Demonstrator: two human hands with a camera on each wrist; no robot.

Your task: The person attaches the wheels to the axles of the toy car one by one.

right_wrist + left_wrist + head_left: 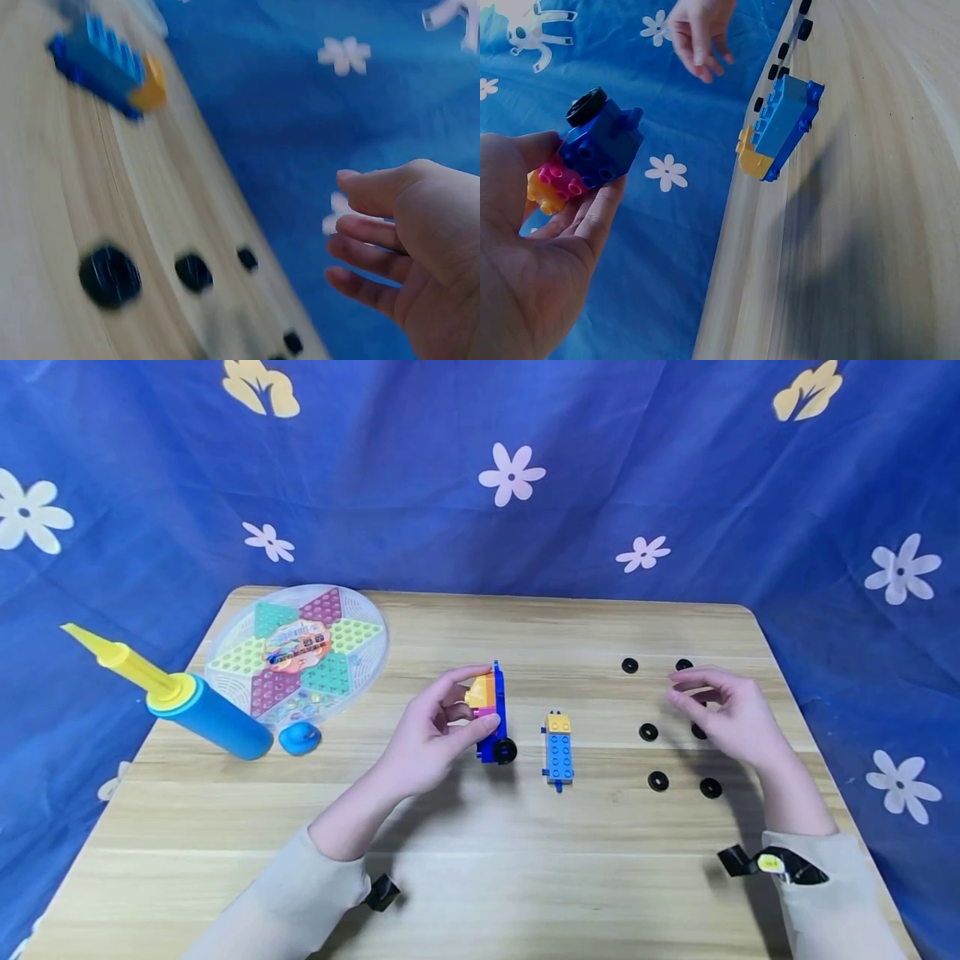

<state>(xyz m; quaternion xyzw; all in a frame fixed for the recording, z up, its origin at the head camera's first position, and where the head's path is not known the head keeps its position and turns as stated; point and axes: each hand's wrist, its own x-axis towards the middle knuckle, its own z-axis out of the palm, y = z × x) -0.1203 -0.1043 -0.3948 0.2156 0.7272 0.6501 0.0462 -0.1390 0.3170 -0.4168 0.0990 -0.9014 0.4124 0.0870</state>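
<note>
My left hand [442, 735] grips a toy brick car [491, 714], its dark blue base turned on its side with orange and pink bricks attached. A black wheel [586, 107] is fitted at one end of that base. On the table to its right lies a second brick car [558, 752], light blue and yellow on a dark blue base, with no wheels showing on it. My right hand [731, 714] hovers over the loose black wheels [648, 732], thumb and fingers apart and nothing between them. In the right wrist view the same wheels [110, 276] lie below the hand.
At the left of the table are a blue and yellow hand pump [217, 718], a small blue rounded object [300, 738] and a round Chinese checkers board [367, 672]. A blue flowered cloth [420, 518] hangs behind the table's far edge.
</note>
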